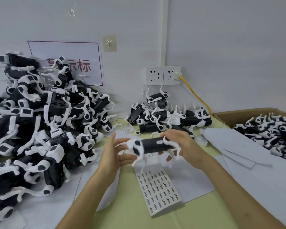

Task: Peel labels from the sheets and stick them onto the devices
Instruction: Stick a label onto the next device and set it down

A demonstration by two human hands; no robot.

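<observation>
I'm seeing the right hand gripping one black-and-white device, fingers curled round its rear end and holding it level above the table. The left hand is hanging loose, fingers straight, just beside the device's white front end; too blurred to tell whether they are touching it. A small white label is sitting on the black body, just ahead of the right hand's grip. The label sheet is lying flat directly below the grip, running toward me, with rows of labels on it. Left of the grip, the big pile of devices is leaning up against the wall. Beyond the grip, a smaller pile is lying under the wall sockets, with a yellow cable plugged in. Right of the grip, white sheets are spreading toward a cardboard box holding more devices.
</observation>
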